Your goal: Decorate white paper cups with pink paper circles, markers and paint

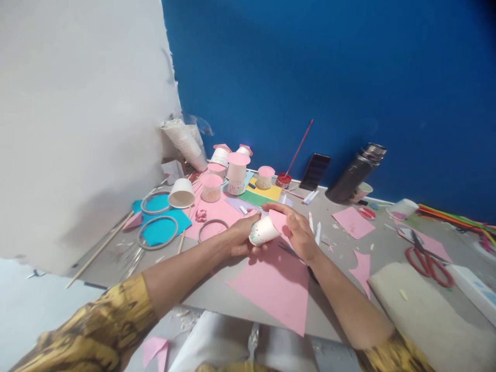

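Note:
My left hand is closed around a small white paper cup with coloured marks drawn on its side. The cup lies tilted, its far end toward the right. A pink paper disc covers that end, and my right hand is bent round it, fingers and thumb against the paper. Below both hands a large pink paper sheet lies on the table, and dark-handled scissors are partly hidden behind my right wrist.
Several paper cups topped with pink discs stand at the back. A black flask, a phone and a red paint pot are near the blue wall. Red-handled scissors lie right; grey rings and an uncovered cup lie left.

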{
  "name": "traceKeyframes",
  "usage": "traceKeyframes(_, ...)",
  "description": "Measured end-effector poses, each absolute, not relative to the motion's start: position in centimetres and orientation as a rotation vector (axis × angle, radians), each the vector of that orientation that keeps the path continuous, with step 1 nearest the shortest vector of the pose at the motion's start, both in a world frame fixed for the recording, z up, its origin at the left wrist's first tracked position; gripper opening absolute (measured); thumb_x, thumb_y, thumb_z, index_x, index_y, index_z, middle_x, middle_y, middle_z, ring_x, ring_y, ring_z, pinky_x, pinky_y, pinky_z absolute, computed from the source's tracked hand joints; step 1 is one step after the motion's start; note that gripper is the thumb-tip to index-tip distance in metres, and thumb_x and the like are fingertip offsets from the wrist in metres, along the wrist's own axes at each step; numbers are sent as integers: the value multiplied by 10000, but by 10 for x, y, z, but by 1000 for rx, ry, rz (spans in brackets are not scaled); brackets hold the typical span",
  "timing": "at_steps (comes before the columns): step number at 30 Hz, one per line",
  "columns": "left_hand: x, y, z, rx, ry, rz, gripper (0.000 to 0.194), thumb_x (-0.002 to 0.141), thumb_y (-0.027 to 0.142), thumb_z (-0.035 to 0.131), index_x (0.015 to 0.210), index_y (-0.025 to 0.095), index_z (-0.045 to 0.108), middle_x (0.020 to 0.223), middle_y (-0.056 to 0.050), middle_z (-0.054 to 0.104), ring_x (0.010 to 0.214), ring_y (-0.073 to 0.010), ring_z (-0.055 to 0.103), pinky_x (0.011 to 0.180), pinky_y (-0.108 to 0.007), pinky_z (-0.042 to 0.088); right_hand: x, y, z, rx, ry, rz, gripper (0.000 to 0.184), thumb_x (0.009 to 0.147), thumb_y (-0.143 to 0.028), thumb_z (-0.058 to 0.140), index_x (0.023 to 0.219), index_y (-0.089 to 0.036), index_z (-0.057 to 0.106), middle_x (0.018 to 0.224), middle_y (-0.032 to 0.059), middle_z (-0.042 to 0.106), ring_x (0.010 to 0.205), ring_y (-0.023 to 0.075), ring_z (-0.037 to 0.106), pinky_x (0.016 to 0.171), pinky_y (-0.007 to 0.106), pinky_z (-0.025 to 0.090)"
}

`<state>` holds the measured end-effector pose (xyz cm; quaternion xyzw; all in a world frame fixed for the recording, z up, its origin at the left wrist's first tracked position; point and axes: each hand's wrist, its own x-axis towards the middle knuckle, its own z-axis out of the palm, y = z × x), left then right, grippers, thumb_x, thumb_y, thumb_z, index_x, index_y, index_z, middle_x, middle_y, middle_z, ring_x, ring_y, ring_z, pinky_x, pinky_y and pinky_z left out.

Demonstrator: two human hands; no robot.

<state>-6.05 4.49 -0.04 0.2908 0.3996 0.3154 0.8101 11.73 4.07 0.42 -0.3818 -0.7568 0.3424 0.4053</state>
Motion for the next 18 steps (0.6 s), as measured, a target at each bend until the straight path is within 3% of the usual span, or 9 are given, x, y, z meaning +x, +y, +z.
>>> traceKeyframes(6, -61, 49, -10, 594, 806, 638, 423, 1041, 533, 291, 1066, 182, 527, 593, -47, 627, 395, -196, 616, 277, -189, 360, 115, 35, 8, -811, -1763, 1016, 575, 1003, -646, 417, 1249, -210, 700, 1307, 110, 694, 1205, 296, 636, 1033, 408, 487)
traceKeyframes(18, -58, 47, -7, 589, 882, 618, 474, 1055, 514, 228, 1017, 166, 548, 563, -55, 627, 381, -183, 604, 284, -180, 326, 108, 31, 7, -825, -1802, 848, 474, 1035, -555, 432, 1226, -217, 705, 1245, 87, 718, 1163, 264, 653, 1005, 395, 491)
